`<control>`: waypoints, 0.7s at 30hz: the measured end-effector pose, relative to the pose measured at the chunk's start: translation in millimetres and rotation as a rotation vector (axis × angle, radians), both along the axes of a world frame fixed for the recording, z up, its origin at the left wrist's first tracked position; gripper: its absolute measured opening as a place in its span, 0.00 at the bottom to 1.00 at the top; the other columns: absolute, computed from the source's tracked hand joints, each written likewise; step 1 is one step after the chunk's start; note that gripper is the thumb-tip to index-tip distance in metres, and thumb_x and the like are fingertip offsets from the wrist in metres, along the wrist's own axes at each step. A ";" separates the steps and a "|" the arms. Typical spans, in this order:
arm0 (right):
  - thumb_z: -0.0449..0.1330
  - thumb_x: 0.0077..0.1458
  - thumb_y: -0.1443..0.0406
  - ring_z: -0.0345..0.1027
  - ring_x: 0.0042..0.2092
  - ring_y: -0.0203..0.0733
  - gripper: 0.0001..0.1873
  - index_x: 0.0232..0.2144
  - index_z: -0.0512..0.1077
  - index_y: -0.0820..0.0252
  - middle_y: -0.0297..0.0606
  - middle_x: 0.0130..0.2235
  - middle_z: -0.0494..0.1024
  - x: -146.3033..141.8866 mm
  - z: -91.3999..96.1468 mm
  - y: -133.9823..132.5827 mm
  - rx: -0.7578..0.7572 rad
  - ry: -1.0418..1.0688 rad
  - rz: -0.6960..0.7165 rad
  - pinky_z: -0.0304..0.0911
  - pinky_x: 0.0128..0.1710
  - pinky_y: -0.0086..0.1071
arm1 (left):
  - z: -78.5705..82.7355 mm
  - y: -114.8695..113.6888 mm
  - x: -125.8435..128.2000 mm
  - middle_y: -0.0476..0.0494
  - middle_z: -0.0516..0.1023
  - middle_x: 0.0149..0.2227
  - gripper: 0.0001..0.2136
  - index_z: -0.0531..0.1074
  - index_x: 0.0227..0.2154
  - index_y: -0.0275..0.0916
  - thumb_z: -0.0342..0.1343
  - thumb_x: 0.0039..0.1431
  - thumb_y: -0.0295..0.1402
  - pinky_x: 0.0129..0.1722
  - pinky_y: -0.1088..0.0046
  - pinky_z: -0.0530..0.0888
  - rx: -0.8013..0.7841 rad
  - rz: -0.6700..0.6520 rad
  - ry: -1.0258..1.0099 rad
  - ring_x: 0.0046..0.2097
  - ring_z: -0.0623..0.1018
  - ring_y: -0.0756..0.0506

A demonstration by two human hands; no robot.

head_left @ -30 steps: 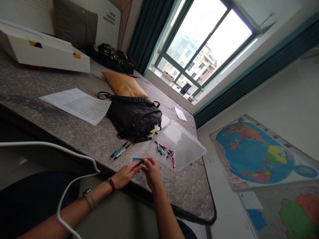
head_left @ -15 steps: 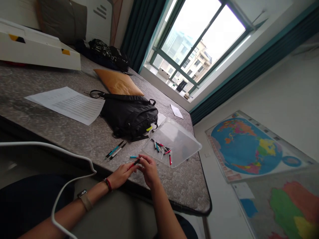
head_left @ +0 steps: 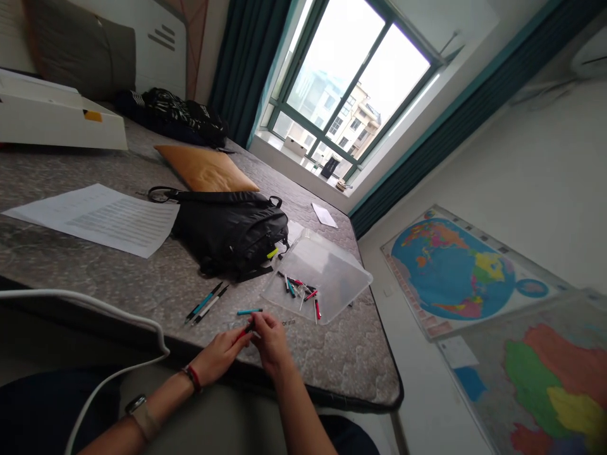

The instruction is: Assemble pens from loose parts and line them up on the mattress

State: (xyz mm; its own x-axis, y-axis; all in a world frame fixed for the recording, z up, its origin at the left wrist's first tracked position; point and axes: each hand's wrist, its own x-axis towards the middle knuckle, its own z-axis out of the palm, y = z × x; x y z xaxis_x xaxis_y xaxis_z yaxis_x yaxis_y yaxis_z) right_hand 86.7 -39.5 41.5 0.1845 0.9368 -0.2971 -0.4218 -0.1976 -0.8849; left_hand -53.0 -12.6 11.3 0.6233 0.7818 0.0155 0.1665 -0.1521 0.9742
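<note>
Between my two hands is a red and black pen (head_left: pixel 244 331), held above the mattress's near edge. My left hand (head_left: pixel 219 354) is closed around its red end. The fingers of my right hand (head_left: pixel 271 344) pinch the black end. Just beyond them lies a blue pen part (head_left: pixel 249 311). To the left, a blue pen (head_left: pixel 205 302) and a white pen (head_left: pixel 210 304) rest side by side. A clear plastic tray (head_left: pixel 341 278) to the right holds several red, black, white and blue pen parts (head_left: pixel 298 287).
A black backpack (head_left: pixel 232 234) stands behind the pens on the mattress (head_left: pixel 332 360). Printed paper (head_left: pixel 109 218), an orange envelope (head_left: pixel 211 169) and a white box (head_left: pixel 57 117) lie farther left. A white cable (head_left: pixel 118 300) crosses at left. Maps (head_left: pixel 455 272) hang on the right wall.
The view has shifted, so the surroundings sit farther left in the picture. Both hands still hold the red and black pen together, with only a slight change in finger position.
</note>
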 end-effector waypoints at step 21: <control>0.74 0.34 0.56 0.67 0.27 0.32 0.27 0.36 0.75 0.62 0.37 0.33 0.76 1.1 -29.9 -28.2 -0.117 0.125 -0.362 0.62 0.24 0.23 | -27.8 -1.5 5.0 0.44 0.80 0.35 0.17 0.76 0.37 0.43 0.44 0.63 0.45 0.40 0.70 0.74 0.085 -0.019 0.108 0.38 0.78 0.42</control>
